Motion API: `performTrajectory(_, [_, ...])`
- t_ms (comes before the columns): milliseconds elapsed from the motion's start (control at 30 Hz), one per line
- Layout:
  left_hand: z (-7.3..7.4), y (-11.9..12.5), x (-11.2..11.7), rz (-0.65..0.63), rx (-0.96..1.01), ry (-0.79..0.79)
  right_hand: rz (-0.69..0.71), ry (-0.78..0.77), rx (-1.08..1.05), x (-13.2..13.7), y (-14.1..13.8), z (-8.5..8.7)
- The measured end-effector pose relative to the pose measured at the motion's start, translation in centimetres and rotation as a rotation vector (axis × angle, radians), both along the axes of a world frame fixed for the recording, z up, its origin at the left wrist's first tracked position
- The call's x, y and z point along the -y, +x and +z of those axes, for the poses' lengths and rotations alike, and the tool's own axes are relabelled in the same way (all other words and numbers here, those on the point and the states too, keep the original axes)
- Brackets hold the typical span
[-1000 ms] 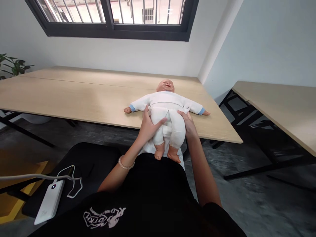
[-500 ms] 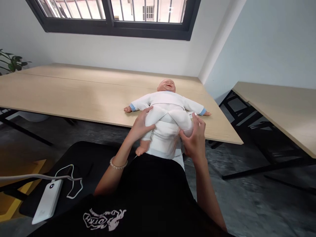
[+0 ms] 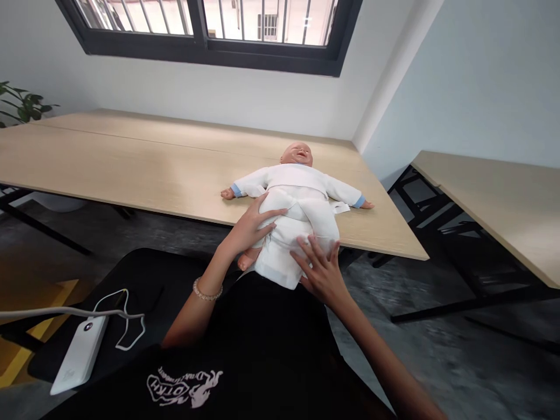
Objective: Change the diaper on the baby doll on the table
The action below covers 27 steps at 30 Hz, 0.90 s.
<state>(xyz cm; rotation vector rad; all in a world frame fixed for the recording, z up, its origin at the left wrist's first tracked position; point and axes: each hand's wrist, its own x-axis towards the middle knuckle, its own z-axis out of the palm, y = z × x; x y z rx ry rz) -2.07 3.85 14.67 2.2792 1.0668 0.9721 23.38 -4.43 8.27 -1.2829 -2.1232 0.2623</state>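
A baby doll (image 3: 297,189) in white clothes with blue cuffs lies on its back at the front edge of a long wooden table (image 3: 131,169), arms spread, head toward the wall. Its legs hang over the edge toward me, wrapped in white cloth (image 3: 280,256). My left hand (image 3: 254,224) grips the doll's left thigh, a bare foot showing under it. My right hand (image 3: 319,268) lies with fingers spread flat on the cloth over the other leg.
A white power bank (image 3: 79,356) with a white cable lies on a black surface at lower left. A second wooden table (image 3: 494,198) stands at the right, with black metal legs between the tables. A potted plant (image 3: 21,108) shows at far left.
The doll's legs, held straight out a second ago, were bent up and folded. My right hand slid from the doll's hip down onto the cloth and spread flat.
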Motion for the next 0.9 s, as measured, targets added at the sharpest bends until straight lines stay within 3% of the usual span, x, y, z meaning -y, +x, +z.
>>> performTrajectory(133, [-0.1, -0.3, -0.2, -0.028, 0.015, -0.04, -0.022, -0.192, -0.255, 0.8, -1.5, 1.2])
performTrajectory(267, [-0.5, -0.5, -0.7, -0.047, 0.095, -0.096, 0.045, -0.246, -0.453, -0.2, -2.6, 3.6])
performTrajectory(400, [-1.2, -0.4, -1.2, -0.032, 0.273, -0.182, -0.052, -0.056, -0.665, -2.6, -3.0, 8.2])
performTrajectory(500, [-1.2, -0.2, -1.1, 0.004, 0.254, -0.151, -0.139, 0.129, -0.805, -5.2, -3.4, 12.5])
performTrajectory(600, [-0.9, -0.1, -0.9, 0.039, 0.183, -0.079, -0.062, 0.099, -0.818, -9.3, -3.5, 15.2])
performTrajectory(700, [-0.7, -0.2, -0.9, 0.061, 0.149, -0.046, -0.049, 0.07, -0.832, -14.8, -3.1, 14.8])
performTrajectory(800, [-0.7, -0.5, -0.7, 0.048, 0.11, -0.039, -0.12, -0.043, -0.809, -19.6, -2.1, 12.2])
performTrajectory(900, [-0.8, -0.6, -0.3, 0.043, 0.101, -0.041, -0.192, -0.2, -0.743, -21.8, -1.3, 9.9])
